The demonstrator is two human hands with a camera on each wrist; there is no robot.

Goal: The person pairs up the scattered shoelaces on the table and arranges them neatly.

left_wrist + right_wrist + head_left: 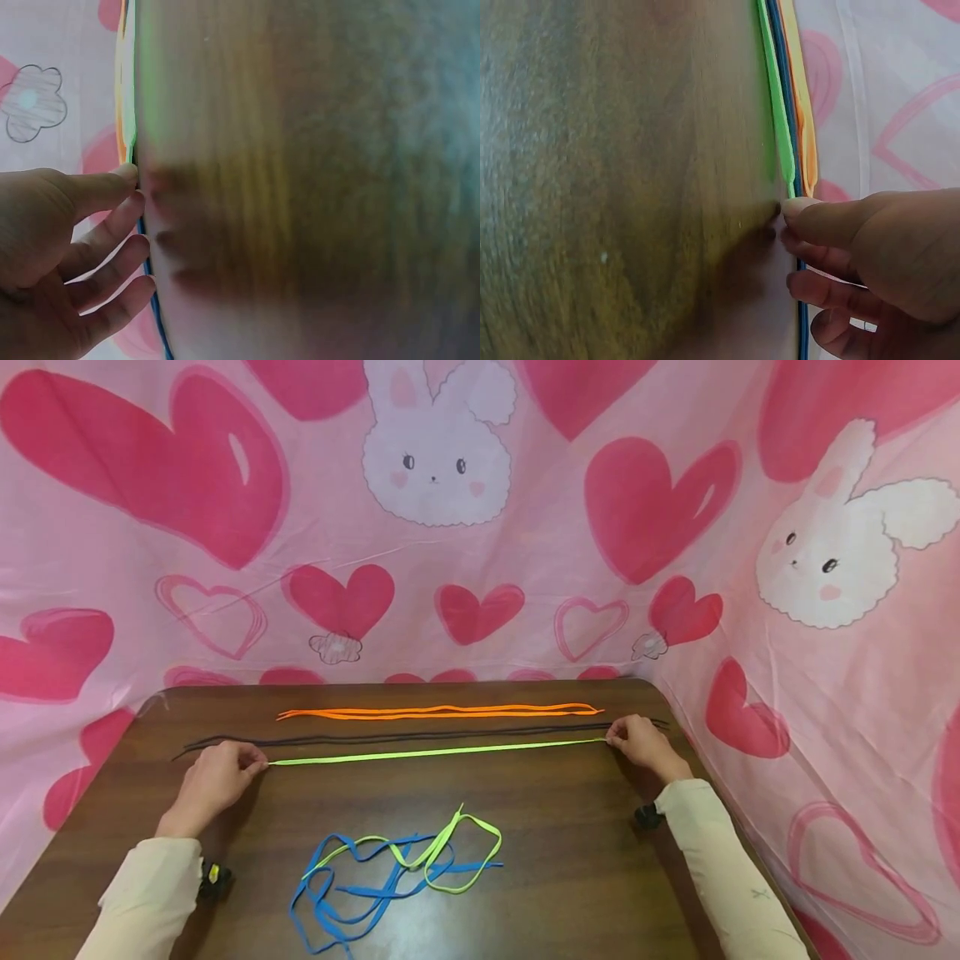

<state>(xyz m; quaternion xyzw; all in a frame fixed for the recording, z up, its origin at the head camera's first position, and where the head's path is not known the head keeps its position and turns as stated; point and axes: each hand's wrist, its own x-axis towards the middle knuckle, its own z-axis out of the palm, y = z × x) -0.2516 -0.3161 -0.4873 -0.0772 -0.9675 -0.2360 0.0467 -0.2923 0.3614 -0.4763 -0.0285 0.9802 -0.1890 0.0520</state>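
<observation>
A yellow-green shoelace (435,752) stretches straight across the table between my two hands. My left hand (221,775) pinches its left end between thumb and forefinger; the left wrist view shows the other fingers (112,304) loosely bent. At the other end, my right hand (643,745) pinches the tip, as the right wrist view also shows on the green lace (778,112). Just behind lies a black shoelace (420,735), doubled and straight, its ends reaching past both hands. Farther back is an orange shoelace (442,713), laid out lengthwise in parallel strands.
Nearer the front of the brown wooden table (570,877), a blue shoelace (375,893) lies in loose tangled loops. Another yellow-green shoelace (498,839) overlaps it. A pink cloth (540,543) with hearts and rabbits hangs behind the table and along its right side.
</observation>
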